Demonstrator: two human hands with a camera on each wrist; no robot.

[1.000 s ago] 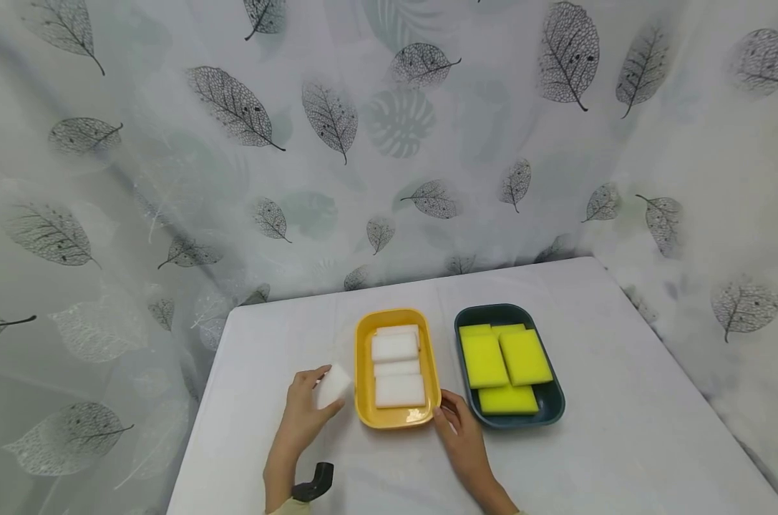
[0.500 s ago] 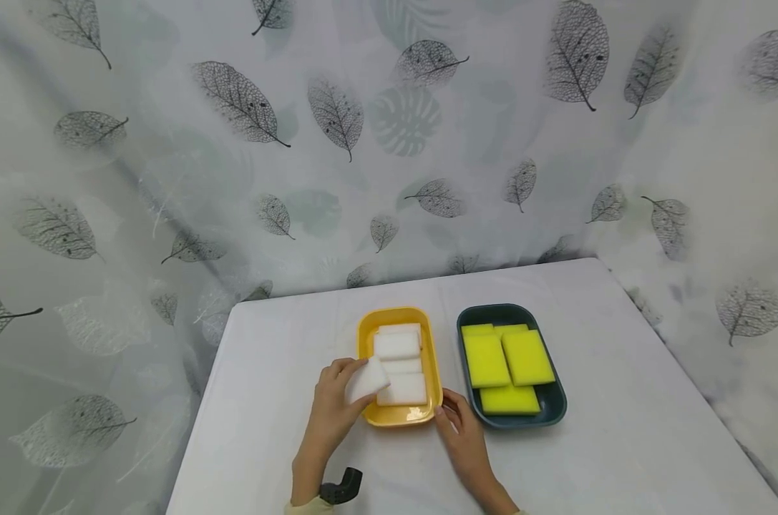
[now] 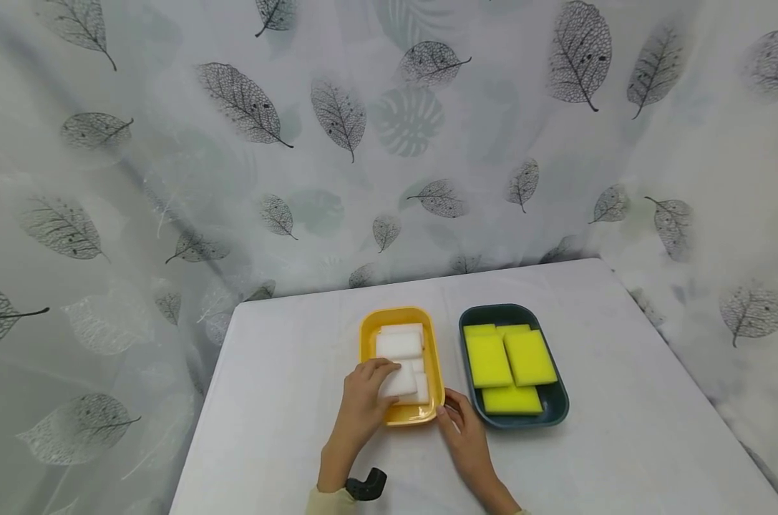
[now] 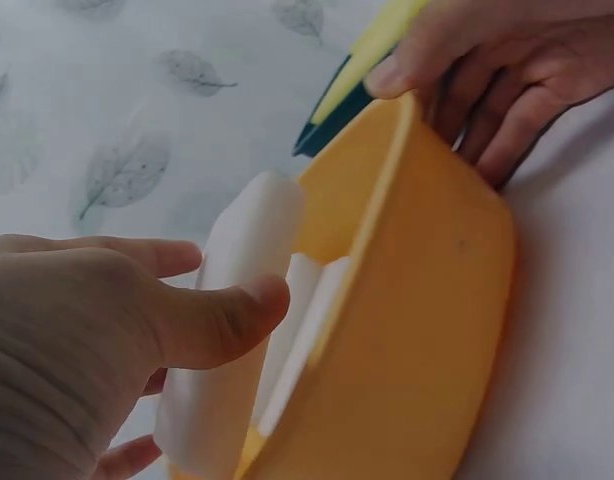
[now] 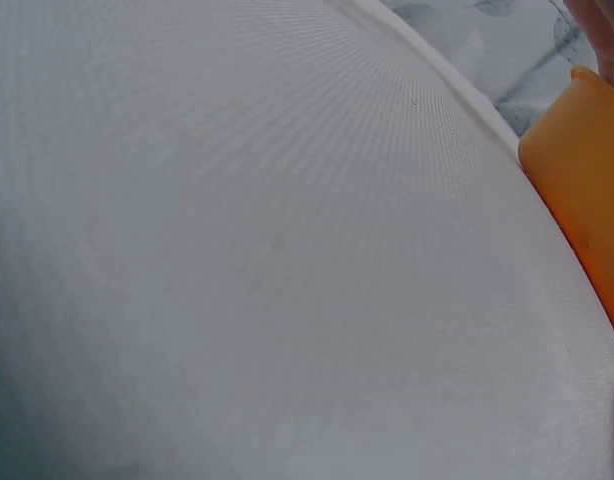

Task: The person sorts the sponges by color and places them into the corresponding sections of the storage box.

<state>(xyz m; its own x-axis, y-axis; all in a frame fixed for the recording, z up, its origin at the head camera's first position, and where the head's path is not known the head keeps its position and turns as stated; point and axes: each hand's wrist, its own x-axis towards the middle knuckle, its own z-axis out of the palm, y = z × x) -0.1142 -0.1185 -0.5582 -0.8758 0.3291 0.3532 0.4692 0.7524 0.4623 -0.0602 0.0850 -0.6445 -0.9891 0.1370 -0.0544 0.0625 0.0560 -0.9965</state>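
Observation:
My left hand pinches a white sponge block between thumb and fingers, over the near part of the yellow tray. The left wrist view has this block tilted at the tray's rim, thumb on one face. Several white sponges lie inside the tray, some partly covered by the hand. At the tray's near right corner, my right hand holds the rim with its thumb, fingers against the outer wall. Only the tray's outer side appears clearly in the right wrist view.
Right of the yellow tray stands a dark teal tray with several yellow sponges. Both trays stand on a white-covered table. Behind it hangs a leaf-patterned curtain. A dark band circles the left wrist.
My left hand has carried the white sponge block rightward from beside the yellow tray to over its near part. The right hand has stayed at the tray's corner.

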